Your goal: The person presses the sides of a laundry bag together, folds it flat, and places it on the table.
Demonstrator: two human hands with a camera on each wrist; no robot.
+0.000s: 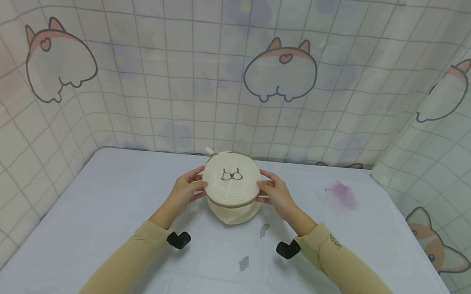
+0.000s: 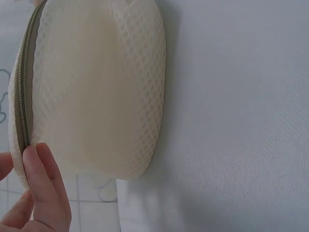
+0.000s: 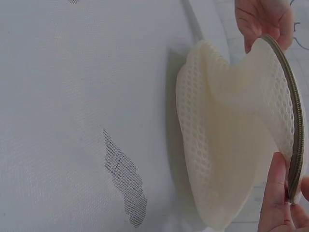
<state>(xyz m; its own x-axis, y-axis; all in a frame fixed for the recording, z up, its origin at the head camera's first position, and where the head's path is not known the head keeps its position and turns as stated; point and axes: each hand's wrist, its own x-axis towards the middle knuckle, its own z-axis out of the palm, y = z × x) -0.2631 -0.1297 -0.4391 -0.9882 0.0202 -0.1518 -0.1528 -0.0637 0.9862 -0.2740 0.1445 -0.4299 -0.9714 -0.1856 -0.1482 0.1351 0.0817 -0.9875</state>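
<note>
A round cream mesh bag (image 1: 232, 188) with a glasses-like bra drawing on its lid is held between both hands near the table's back edge. On its left side the left hand (image 1: 184, 187) pinches the rim, thumb on the lid and fingers at the zipper edge. The right hand (image 1: 277, 194) pinches the opposite side the same way. In the left wrist view the bag's mesh side (image 2: 101, 96) hangs below a closed-looking olive zipper (image 2: 24, 87), gripped by the left hand (image 2: 43, 193). The right wrist view shows creased mesh (image 3: 227, 135) and the right hand (image 3: 282, 203) at the zipper (image 3: 297, 125).
The white table (image 1: 133, 176) has grey patches (image 1: 244, 263) in front of the bag and a pink stain (image 1: 341, 194) at the right. A grid-patterned curtain (image 1: 163, 67) with cartoon animals stands behind and beside the table. Dark wrist-mounted pieces (image 1: 179, 240) sit by both sleeves.
</note>
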